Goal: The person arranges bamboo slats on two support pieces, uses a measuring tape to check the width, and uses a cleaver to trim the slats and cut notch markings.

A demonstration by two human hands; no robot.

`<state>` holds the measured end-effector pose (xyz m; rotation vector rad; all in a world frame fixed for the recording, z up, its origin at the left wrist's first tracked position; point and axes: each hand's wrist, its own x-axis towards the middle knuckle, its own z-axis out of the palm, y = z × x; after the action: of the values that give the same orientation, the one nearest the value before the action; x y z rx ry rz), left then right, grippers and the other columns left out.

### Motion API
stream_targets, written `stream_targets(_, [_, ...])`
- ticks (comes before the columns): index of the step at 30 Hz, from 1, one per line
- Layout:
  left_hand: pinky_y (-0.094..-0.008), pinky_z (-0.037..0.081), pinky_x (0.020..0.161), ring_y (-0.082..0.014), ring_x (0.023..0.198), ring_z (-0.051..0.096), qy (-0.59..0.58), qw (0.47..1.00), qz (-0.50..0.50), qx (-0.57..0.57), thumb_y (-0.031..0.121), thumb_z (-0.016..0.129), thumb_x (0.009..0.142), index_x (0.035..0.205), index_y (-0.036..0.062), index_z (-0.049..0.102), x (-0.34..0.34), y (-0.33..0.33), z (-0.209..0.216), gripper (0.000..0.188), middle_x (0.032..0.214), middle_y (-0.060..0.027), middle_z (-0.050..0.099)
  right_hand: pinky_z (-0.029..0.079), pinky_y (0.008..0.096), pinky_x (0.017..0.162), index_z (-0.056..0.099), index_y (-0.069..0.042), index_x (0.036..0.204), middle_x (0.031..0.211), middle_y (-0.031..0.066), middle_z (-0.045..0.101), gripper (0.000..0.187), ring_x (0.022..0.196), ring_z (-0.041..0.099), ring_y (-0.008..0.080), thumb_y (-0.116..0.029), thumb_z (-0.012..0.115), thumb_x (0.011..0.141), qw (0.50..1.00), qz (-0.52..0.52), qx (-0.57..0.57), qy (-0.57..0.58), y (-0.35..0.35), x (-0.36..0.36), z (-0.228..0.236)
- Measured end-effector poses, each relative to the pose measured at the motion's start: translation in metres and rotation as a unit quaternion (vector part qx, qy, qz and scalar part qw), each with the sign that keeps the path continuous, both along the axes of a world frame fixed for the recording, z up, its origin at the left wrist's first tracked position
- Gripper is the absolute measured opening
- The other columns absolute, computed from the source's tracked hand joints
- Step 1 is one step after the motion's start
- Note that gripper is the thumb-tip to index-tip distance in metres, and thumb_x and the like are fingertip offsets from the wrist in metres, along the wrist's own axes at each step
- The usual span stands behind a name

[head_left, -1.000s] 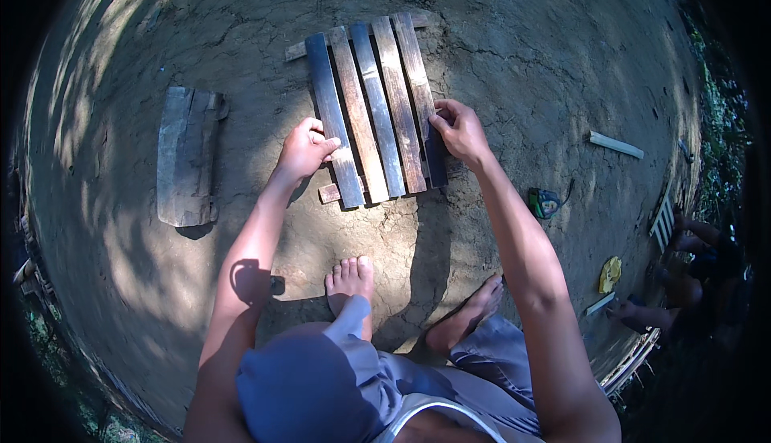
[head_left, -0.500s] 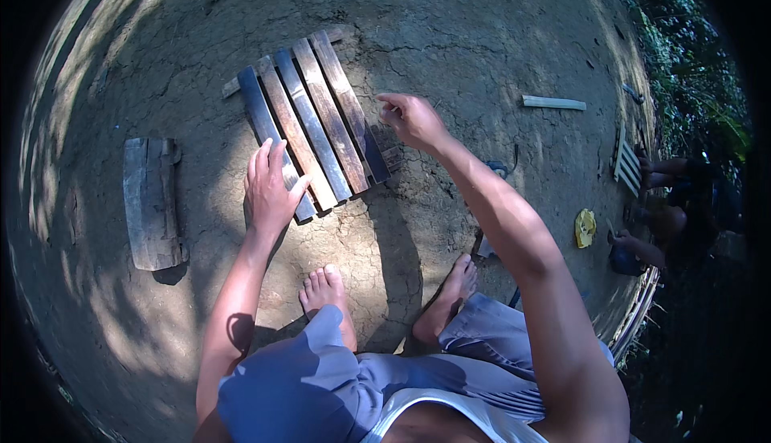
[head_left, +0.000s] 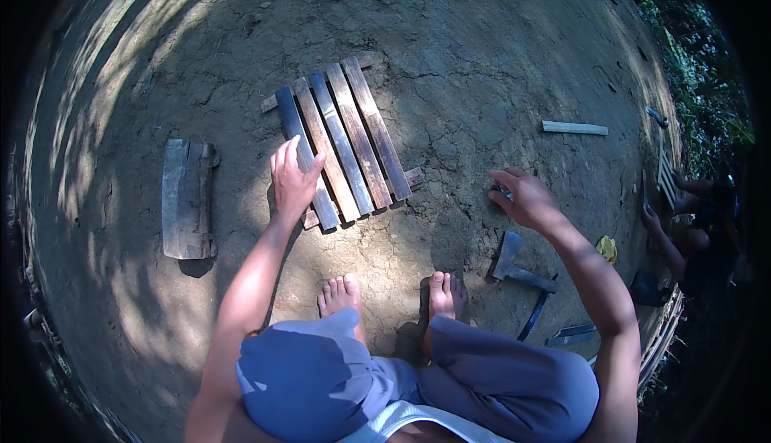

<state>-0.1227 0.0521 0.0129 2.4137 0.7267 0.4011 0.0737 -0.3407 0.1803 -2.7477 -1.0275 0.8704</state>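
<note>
A small slatted wooden panel (head_left: pixel 344 134) lies tilted on the dirt, its several slats fixed across two battens. My left hand (head_left: pixel 295 178) rests on the near part of its leftmost slat, with the fingers spread and the thumb reaching toward the second slat. Off to the right, my right hand (head_left: pixel 526 198) is low over the ground, thumb and index finger curled about a small dark and pale object (head_left: pixel 503 191) that the hand mostly hides. Just below that hand lies a hatchet (head_left: pixel 507 257).
A split log (head_left: pixel 186 198) lies at the left. Beside my right leg are a dark long tool (head_left: pixel 536 314) and a flat blade-like piece (head_left: pixel 572 334). A pale stick (head_left: pixel 574 128) lies farther right. At the right edge another person (head_left: pixel 695 234) crouches near a slatted piece (head_left: pixel 666 178) and something yellow (head_left: pixel 606 249).
My right hand has moved from beside the panel rightward and down to the small object. My left hand stays at the leftmost slat. The view has shifted, and the hatchet now shows.
</note>
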Motion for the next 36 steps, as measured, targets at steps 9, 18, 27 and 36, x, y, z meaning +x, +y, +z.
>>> stream_targets(9, [-0.0278, 0.054, 0.068, -0.0123, 0.087, 0.067, 0.021, 0.889, 0.126, -0.439, 0.02, 0.073, 0.097, 0.141, -0.003, 0.053, 0.054, 0.094, -0.059, 0.054, 0.1, -0.0055, 0.072, 0.048, 0.0448, 0.109, 0.051, -0.011, 0.149, 0.147, 0.0123, 0.049, 0.076, 0.137, 0.047, 0.0357, -0.023, 0.084, 0.082, 0.995, -0.004, 0.102, -0.006, 0.085, -0.043, -0.124])
stream_targets(18, [-0.0247, 0.051, 0.06, -0.0083, 0.068, 0.064, 0.016, 0.909, 0.096, -0.406, 0.007, 0.07, 0.095, 0.119, -0.0053, 0.063, -0.014, 0.092, -0.038, 0.028, 0.078, -0.0038, 0.069, 0.054, 0.0396, 0.095, 0.062, -0.01, 0.139, 0.128, 0.0134, 0.06, 0.067, 0.113, 0.063, 0.0323, -0.016, 0.087, 0.077, 0.983, -0.08, 0.166, -0.028, 0.074, -0.041, -0.153])
stream_targets(27, [-0.0356, 0.055, 0.072, -0.0222, 0.075, 0.064, 0.086, 0.965, -0.035, -0.245, 0.012, 0.088, 0.075, 0.122, 0.0053, 0.067, -0.138, -0.013, -0.011, 0.052, 0.093, -0.0087, 0.065, 0.055, 0.0366, 0.081, 0.067, -0.008, 0.134, 0.1, 0.0084, 0.065, 0.058, 0.087, 0.065, 0.0244, -0.014, 0.085, 0.079, 0.964, -0.158, 0.211, 0.017, 0.071, -0.058, -0.165])
stream_targets(36, [-0.0308, 0.055, 0.068, -0.0173, 0.072, 0.064, 0.054, 0.974, -0.009, -0.218, 0.005, 0.08, 0.082, 0.121, 0.0026, 0.069, -0.145, -0.013, -0.018, 0.041, 0.095, -0.0101, 0.067, 0.053, 0.0435, 0.094, 0.06, -0.012, 0.142, 0.114, 0.0126, 0.067, 0.066, 0.108, 0.065, 0.0338, -0.027, 0.084, 0.082, 0.955, -0.12, 0.204, -0.176, -0.026, 0.023, -0.104])
